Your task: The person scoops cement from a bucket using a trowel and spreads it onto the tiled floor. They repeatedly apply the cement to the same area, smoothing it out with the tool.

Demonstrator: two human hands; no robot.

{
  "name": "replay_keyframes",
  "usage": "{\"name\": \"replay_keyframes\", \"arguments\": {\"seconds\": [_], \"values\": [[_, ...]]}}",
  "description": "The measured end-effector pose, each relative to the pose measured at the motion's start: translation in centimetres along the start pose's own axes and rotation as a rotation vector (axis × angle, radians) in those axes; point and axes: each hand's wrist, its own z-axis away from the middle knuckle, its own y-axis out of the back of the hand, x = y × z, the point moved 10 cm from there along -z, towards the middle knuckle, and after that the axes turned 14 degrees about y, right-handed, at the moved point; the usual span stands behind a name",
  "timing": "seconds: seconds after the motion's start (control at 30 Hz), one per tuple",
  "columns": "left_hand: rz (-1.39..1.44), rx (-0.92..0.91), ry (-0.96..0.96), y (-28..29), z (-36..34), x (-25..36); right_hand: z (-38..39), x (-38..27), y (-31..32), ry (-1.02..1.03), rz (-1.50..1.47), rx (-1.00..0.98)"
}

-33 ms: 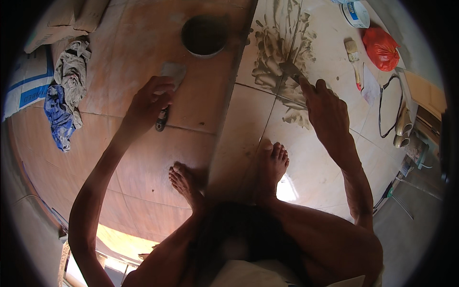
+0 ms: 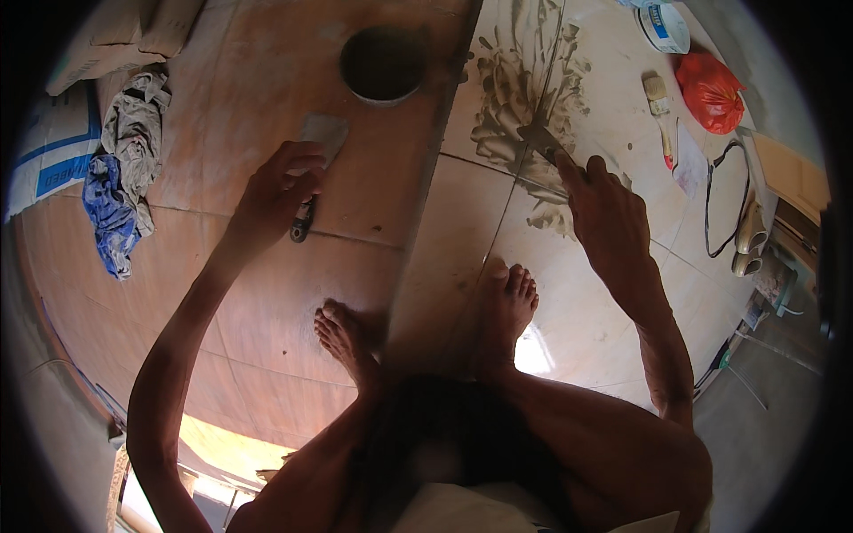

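Observation:
My left hand [image 2: 280,186] is closed round the dark handle of a wide putty knife [image 2: 326,135], its pale blade pointing away from me over the brownish tiles. My right hand [image 2: 611,213] grips a narrower scraper [image 2: 542,142], index finger stretched along it. The scraper's blade is at the near part of a grey-brown smeared paste [image 2: 506,93], spread in streaks over the tile joints. I cannot tell whether the blade touches the tile. Beyond my left hand stands a dark round tub [image 2: 387,101], its inside in shadow.
On the right lie a paintbrush [image 2: 658,111], a red plastic bag [image 2: 711,93], a white tub [image 2: 665,31], a black cord loop [image 2: 711,200] and sandals [image 2: 751,235]. Crumpled cloths [image 2: 133,133] and a white-blue sack [image 2: 58,155] lie left. My bare feet [image 2: 515,298] rest on the tiles.
The scraper in my right hand has shifted very slightly, and its blade looks turned a little. My left hand holds its place.

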Motion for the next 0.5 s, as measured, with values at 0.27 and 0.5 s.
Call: {"name": "replay_keyframes", "arguments": {"seconds": [0.27, 0.5], "values": [[-0.001, -0.023, 0.038, -0.1, -0.1, -1.1, -1.7, 0.1, 2.1, 0.166, 0.010, 0.167], [-0.021, 0.012, 0.029, 0.0, 0.6, -0.5, 2.5, 0.7, 1.8, 0.110, -0.090, 0.079]]}}
